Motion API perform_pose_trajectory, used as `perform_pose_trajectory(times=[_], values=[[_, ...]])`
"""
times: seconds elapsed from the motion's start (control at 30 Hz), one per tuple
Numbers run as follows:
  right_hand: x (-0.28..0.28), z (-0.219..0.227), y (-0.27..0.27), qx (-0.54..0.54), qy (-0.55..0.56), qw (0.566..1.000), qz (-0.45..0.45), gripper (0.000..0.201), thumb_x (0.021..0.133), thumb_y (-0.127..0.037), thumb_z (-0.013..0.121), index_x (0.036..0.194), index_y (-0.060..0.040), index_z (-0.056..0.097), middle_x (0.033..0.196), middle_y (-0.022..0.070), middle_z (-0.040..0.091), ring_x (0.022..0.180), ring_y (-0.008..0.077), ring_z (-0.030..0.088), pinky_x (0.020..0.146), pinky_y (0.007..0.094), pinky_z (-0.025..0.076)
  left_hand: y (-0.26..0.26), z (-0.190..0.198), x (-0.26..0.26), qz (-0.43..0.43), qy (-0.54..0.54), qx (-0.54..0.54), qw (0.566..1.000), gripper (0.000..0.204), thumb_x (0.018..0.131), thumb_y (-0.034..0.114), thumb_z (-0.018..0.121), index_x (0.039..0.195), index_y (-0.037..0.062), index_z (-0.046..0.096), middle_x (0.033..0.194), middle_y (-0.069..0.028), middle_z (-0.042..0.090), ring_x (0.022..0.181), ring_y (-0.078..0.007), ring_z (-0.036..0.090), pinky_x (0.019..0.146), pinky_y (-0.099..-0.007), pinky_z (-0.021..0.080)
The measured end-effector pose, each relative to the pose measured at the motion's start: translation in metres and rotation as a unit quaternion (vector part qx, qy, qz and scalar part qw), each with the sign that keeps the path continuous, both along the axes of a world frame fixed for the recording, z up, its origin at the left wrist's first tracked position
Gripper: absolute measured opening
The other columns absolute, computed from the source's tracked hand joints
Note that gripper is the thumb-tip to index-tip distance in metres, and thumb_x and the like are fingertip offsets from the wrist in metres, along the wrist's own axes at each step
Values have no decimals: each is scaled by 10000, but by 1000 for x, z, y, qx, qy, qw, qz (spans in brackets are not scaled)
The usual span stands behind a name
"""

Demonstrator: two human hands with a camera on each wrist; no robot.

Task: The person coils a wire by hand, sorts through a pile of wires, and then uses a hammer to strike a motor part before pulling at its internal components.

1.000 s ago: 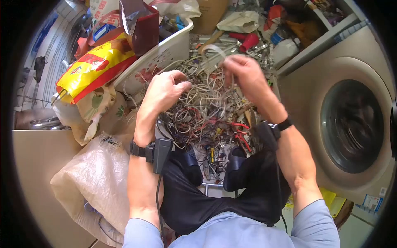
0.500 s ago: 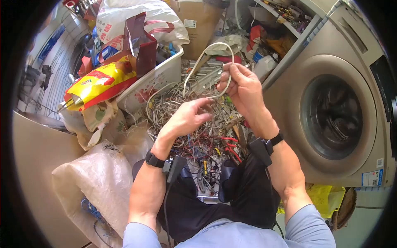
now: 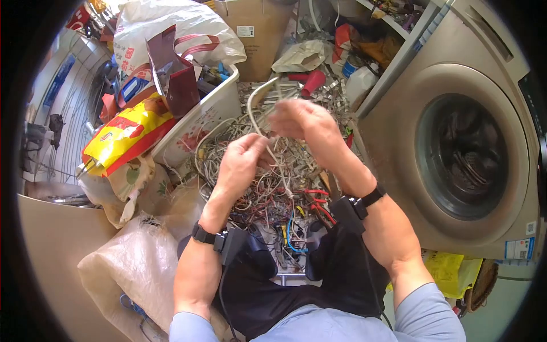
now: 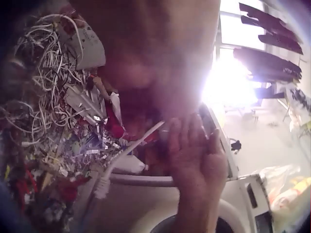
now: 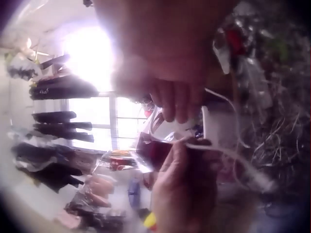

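A white cable (image 3: pixel 252 108) arches up over the tangle and runs down past the left hand. My left hand (image 3: pixel 242 162) pinches it between thumb and fingers, as the right wrist view also shows. Just beyond it and to the right is my right hand (image 3: pixel 307 128), blurred, with its fingers extended; its open palm (image 4: pixel 197 165) faces the left wrist camera. Lower down, the cable has a coiled part (image 4: pixel 102 187), and a blue wire (image 3: pixel 290 231) hangs near the feet. Beneath both hands lies a heap of tangled cables (image 3: pixel 228 154).
Red-handled pliers (image 3: pixel 322 208) lie right of the heap. A white bin (image 3: pixel 222 102) with bags stands to the left, a washing machine (image 3: pixel 399 125) to the right. Metal scraps and a red hairdryer-like object (image 3: pixel 313 82) lie behind, and a pale sack (image 3: pixel 137 268) sits at lower left.
My right hand, which held the cable up, has opened and shifted left. My left hand has moved left and now pinches the cable. The blue wire has come into view between the feet.
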State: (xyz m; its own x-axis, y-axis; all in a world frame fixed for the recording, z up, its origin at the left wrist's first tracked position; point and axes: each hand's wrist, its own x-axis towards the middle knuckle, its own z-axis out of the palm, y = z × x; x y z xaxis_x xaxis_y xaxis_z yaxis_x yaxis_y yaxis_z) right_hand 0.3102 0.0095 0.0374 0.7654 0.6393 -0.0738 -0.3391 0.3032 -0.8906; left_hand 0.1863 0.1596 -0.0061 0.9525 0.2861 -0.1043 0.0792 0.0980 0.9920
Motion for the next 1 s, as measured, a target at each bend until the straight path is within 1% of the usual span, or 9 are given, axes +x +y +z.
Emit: perform_pose_trajectory(times=[0.07, 0.1, 0.23, 0.33, 0.53, 0.67, 0.77, 0.9, 1.0], values=[[14, -23, -10, -217, -183, 944, 170, 389, 1049, -345, 560, 1012, 18, 694, 898, 59, 705, 816, 130, 657, 771, 297, 547, 13, -6, 1, 27, -33, -70, 997, 257, 1078, 223, 551, 1017, 1, 664, 871, -86, 713, 748, -164, 708, 679, -281, 588], [11, -27, -15, -234, -174, 933, 210, 390, 1014, -353, 586, 925, 9, 698, 865, 20, 673, 770, 102, 594, 730, 279, 508, 16, -3, 0, 36, -43, -105, 993, 246, 1076, 220, 561, 1013, 6, 665, 889, -86, 707, 757, -164, 708, 683, -281, 592], [-10, -8, -23, -199, -46, 917, 343, 386, 1014, -338, 664, 1130, 29, 679, 1022, 122, 754, 926, 177, 740, 824, 297, 591, 24, 4, -2, 86, -63, -129, 986, 236, 1073, 213, 569, 1020, 7, 672, 898, -89, 704, 783, -164, 706, 692, -285, 589], [-28, -13, -19, -143, 67, 934, 321, 296, 1024, -275, 652, 1106, 9, 678, 976, 115, 754, 874, 177, 742, 775, 286, 599, 23, 7, -2, 109, -84, -98, 986, 238, 1074, 205, 565, 1018, 4, 681, 914, -94, 705, 794, -162, 701, 689, -285, 587], [-37, -34, -10, -107, 34, 946, 303, 232, 1024, -218, 639, 1061, 7, 685, 924, 95, 746, 802, 152, 723, 738, 280, 594, 24, 14, -7, 105, -119, -76, 984, 225, 1069, 185, 573, 1019, 2, 694, 905, -73, 707, 779, -136, 686, 672, -260, 563], [-19, -38, -9, -180, -49, 957, 221, 214, 1010, -195, 622, 1060, 2, 689, 913, 78, 742, 776, 131, 703, 715, 273, 579, 41, 19, -18, 146, -5, 126, 981, 167, 1034, 152, 613, 1014, 19, 713, 849, -14, 709, 657, -60, 586, 591, -223, 464], [4, -53, -14, -221, -54, 962, 151, 216, 1017, -204, 616, 1055, -5, 689, 906, 69, 740, 745, 116, 692, 682, 271, 571, 53, 10, -24, 197, -28, 135, 971, 129, 980, 61, 645, 1069, -12, 704, 861, -27, 715, 719, -63, 617, 654, -214, 488], [33, -100, -20, -288, -75, 943, 152, 228, 992, -208, 625, 1034, 6, 688, 884, 78, 738, 745, 132, 700, 672, 279, 574, 65, 19, -35, 217, 15, 188, 958, 125, 953, 52, 659, 1038, -26, 710, 841, -18, 703, 729, -75, 622, 677, -222, 489], [47, -165, -30, -421, -108, 882, 181, 230, 958, -187, 630, 1012, 29, 686, 865, 91, 732, 723, 156, 701, 633, 299, 574, 77, 14, -39, 243, 1, 167, 956, 131, 940, 80, 684, 992, -32, 724, 787, -30, 717, 689, -65, 623, 617, -234, 490]])
